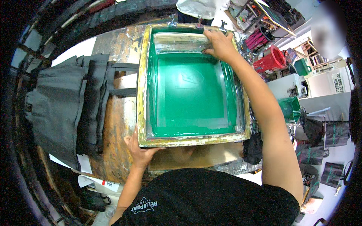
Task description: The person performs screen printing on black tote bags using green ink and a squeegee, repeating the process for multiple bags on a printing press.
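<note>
A screen printing frame [192, 141] with worn, yellowish edges lies in front of me, its mesh [188, 98] coated in wet green ink. My left hand [140, 152] grips the frame's near left corner, thumb along the near edge and fingers on the left side. At the far end, my right hand [221, 46] is closed around the right end of a squeegee [177, 43], which lies across the screen. Part of my right-hand grip is hidden behind the knuckles. Two dark straps [124, 91] run under the frame's left side.
Stacked dark grey fabric bags [60, 101] lie left on the paint-stained wooden table [117, 120]. Hinge clamps [200, 22] hold the frame's far edge. Another person [200, 7] stands beyond. Right are a red bucket [273, 58], a green container [290, 109] and a black cloth [252, 148].
</note>
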Available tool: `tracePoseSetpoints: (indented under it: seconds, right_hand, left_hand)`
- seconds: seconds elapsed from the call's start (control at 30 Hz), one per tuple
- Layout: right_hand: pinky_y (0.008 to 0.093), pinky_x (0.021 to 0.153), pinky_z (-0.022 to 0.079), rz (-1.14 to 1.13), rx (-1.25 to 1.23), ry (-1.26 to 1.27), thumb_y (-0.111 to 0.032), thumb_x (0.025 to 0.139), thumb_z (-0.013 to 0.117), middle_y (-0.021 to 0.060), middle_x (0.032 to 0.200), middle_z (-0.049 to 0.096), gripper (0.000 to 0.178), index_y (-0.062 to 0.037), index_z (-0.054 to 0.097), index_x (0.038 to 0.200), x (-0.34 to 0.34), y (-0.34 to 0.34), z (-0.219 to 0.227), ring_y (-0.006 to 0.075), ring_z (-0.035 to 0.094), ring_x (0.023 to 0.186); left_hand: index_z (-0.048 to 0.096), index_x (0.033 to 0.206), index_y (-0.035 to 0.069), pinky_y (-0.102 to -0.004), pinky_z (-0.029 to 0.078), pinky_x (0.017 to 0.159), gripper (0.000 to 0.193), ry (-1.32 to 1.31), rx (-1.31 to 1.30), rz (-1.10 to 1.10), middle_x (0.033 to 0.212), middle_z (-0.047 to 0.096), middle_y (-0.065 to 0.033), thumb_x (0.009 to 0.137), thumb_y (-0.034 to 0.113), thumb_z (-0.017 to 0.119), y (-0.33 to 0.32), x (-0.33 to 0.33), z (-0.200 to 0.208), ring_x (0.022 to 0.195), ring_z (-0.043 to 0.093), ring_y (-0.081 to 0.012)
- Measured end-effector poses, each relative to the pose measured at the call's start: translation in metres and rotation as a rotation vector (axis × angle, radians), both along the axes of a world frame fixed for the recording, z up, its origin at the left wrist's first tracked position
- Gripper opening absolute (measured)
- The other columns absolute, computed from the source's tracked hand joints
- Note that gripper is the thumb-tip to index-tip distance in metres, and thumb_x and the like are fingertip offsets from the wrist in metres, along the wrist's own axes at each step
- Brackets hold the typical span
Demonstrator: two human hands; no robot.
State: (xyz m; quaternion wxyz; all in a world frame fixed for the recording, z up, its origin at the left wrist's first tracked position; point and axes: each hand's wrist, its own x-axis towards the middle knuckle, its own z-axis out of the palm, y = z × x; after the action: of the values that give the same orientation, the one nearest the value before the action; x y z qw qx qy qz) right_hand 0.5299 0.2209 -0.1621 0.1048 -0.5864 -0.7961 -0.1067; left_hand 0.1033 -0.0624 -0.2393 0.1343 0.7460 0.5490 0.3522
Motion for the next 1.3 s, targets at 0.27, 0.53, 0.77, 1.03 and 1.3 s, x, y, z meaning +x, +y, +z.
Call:
tracePoseSetpoints:
  seconds: [0.27, 0.53, 0.77, 1.03, 1.3]
  right_hand:
    - [0.0709, 0.102, 0.034, -0.003, -0.21, -0.044, -0.042, 0.074, 0.092, 0.0092, 0.138, 0.066, 0.085, -0.0155, 0.052, 0.144, 0.004, 0.083, 0.021, 0.0321, 0.059, 0.132]
    - [0.0589, 0.096, 0.037, -0.074, -0.044, 0.051, -0.033, 0.077, 0.089, 0.0079, 0.128, 0.067, 0.071, -0.0172, 0.056, 0.138, -0.005, 0.054, 0.034, 0.0283, 0.061, 0.126]
    - [0.0459, 0.09, 0.046, 0.004, 0.44, 0.002, -0.015, 0.091, 0.061, 0.0036, 0.108, 0.066, 0.034, -0.0185, 0.064, 0.125, -0.016, 0.024, -0.03, 0.0259, 0.064, 0.103]
    - [0.0525, 0.099, 0.05, -0.002, 0.298, -0.027, -0.018, 0.085, 0.073, 0.0066, 0.106, 0.067, 0.042, -0.0171, 0.063, 0.126, -0.009, 0.028, -0.02, 0.0312, 0.066, 0.104]
    - [0.0459, 0.08, 0.048, 0.019, 0.262, -0.03, -0.017, 0.089, 0.066, 0.0049, 0.101, 0.066, 0.035, -0.0195, 0.063, 0.124, -0.024, -0.035, -0.019, 0.0282, 0.066, 0.097]
  left_hand:
    - [0.063, 0.137, 0.002, -0.0495, 0.034, 0.095, 0.115, 0.192, -0.017, 0.083, 0.103, 0.059, -0.011, 0.051, 0.073, 0.09, -0.005, -0.003, 0.002, 0.1, 0.054, -0.0315]
    - [0.06, 0.15, 0.009, -0.0519, 0.035, 0.099, 0.126, 0.185, 0.04, 0.018, 0.109, 0.049, -0.0116, 0.053, 0.087, 0.079, 0.039, 0.005, 0.051, 0.106, 0.047, -0.0334]
    - [0.063, 0.143, 0.007, -0.0519, 0.042, 0.103, 0.091, 0.201, 0.384, -0.257, 0.127, 0.062, -0.0197, 0.078, 0.069, 0.08, 0.237, 0.102, 0.102, 0.123, 0.054, -0.0381]
    - [0.07, 0.088, 0.008, -0.0441, 0.054, 0.074, 0.069, 0.654, 0.564, -0.082, 0.087, 0.072, -0.0095, 0.09, 0.076, 0.057, 0.356, 0.177, 0.073, 0.083, 0.073, -0.0299]
    - [0.066, 0.082, 0.009, -0.0432, 0.053, 0.07, 0.061, 0.611, 0.574, -0.121, 0.086, 0.07, -0.0096, 0.09, 0.069, 0.065, 0.299, 0.157, 0.065, 0.077, 0.069, -0.0284]
